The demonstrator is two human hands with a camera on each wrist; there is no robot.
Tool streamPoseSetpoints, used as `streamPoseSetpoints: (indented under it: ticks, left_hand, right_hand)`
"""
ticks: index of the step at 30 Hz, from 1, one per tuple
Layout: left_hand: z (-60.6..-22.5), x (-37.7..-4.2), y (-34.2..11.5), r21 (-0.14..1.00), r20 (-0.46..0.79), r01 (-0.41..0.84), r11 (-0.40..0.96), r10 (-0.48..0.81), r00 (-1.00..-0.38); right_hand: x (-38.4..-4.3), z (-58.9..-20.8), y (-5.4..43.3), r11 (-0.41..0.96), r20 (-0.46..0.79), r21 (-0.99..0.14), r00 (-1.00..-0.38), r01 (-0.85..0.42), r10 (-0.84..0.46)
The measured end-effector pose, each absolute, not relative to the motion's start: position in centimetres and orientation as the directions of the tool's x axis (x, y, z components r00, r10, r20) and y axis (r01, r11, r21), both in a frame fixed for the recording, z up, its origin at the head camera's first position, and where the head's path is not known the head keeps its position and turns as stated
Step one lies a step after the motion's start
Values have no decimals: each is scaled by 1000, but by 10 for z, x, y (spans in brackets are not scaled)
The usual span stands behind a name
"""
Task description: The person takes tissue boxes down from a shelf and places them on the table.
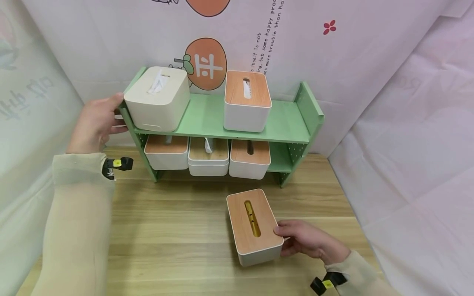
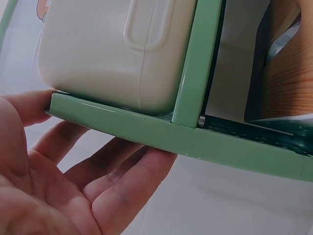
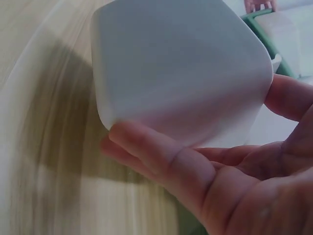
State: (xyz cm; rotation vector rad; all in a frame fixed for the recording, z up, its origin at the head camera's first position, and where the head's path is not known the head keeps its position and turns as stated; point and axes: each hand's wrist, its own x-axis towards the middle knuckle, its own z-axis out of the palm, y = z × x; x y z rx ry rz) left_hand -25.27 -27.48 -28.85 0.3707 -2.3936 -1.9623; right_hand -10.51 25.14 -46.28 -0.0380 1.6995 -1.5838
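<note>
Clearly, in the head view, your right hand [image 1: 305, 240] grips a wood-topped box [image 1: 240, 222] by its near right corner, thumb on the lid. That box sits over the middle right of the counter [image 1: 166, 230], in front of the green shelf [image 1: 211, 113], its slot showing a yellowish inside. Your left hand [image 1: 96, 123] grips the shelf's left end. Just beside it, on the top tier, stands a cream tissue box [image 1: 159, 113] with a white tissue poking up; well to its right stands a white box [image 1: 246, 117] with a wooden lid. On the lower tier you have a row of three boxes [image 1: 208, 167], the middle one paler on top.

From your left wrist, your thumb hooks over the end of the green side panel while your fingertips press its outer face, the cream box just beyond.

From your right wrist, your fingers curl along the held box's pale wall, thumb at the opposite edge; you cannot tell whether the box touches the counter.
</note>
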Motion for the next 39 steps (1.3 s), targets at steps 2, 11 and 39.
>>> streamPoseSetpoints:
  ticks: [2,11,39]
  left_hand:
    - [-288,-253,-275,969,-130,-166,183,-197,-972]
    - [-288,-253,-275,968,-136,-174,183,-201,-970]
    - [-290,-253,-276,971,-134,-169,168,-200,-971]
  right_hand:
    - [-107,-467,251,217,-520,-849,-687,482,-508]
    - [-116,-486,251,158,-521,-840,-691,519,-502]
    - [-118,-474,223,645,-372,-747,-906,163,-202]
